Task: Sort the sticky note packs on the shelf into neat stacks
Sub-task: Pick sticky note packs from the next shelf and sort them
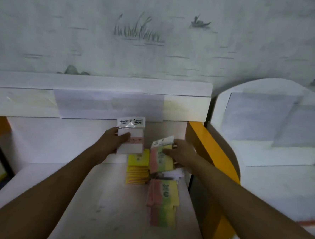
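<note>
Sorting is partway through, by our reading. On the white shelf (85,198) a stack of yellow packs (137,170) already sits fairly squared, and nearer to us a stack of pink-green-yellow striped packs (163,203) has formed, though its layers look slightly stepped and its edges are blurred, so we cannot say how tidy it really is. Between the two, a few white packs (173,174) lie loose under our right hand, not yet ordered.

We hold two packs off the shelf at this moment. Our left hand (112,144) grips a white pack with a pink band (133,140), thumb across its face and fingers behind, raised above and just behind the yellow stack. Our right hand (180,154) pinches a striped pack (161,158) by its right edge, tilted, hovering over the loose white ones and just beyond the striped stack.

What is left, we judge: the striped pack belongs on its matching stack close below, while the white banded pack has no visible stack of its own yet and would start one, probably with the loose white packs. Both stacks may want a final squaring.
</note>
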Tool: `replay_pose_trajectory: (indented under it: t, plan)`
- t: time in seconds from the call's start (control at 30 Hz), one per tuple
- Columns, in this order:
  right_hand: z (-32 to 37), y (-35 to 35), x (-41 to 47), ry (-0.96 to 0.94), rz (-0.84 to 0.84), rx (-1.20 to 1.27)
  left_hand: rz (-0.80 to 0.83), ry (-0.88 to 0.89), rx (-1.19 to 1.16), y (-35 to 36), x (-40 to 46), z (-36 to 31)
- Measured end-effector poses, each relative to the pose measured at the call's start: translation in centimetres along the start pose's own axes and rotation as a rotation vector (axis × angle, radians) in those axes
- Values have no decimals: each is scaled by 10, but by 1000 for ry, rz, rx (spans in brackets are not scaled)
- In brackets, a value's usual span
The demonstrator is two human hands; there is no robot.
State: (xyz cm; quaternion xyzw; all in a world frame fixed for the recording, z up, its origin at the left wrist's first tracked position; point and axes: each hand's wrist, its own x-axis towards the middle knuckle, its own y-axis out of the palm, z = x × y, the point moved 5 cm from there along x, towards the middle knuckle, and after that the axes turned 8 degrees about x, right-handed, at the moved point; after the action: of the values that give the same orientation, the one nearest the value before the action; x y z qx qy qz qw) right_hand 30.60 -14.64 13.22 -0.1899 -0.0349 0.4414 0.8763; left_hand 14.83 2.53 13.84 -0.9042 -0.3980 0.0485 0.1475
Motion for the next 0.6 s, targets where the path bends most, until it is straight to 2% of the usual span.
replay_pose_trajectory:
  t: [0.17, 0.3, 0.37, 0.5, 0.6]
  plan:
    - [-49, 12, -17, 187, 16, 100, 55, -22, 1, 4, 2, 2]
    - [-73, 16, -24, 213, -8, 169, 124, -16, 0, 21, 3, -1]
    - [-82, 13, -23, 187, -30, 82, 160, -19, -3, 30, 2, -5]
    - [-93, 9, -19, 111, -58, -281, 182, -24, 5, 46, 2, -15]
    - [-97, 8, -21, 81, -95, -263, 195, -22, 23, 49, 0, -17]
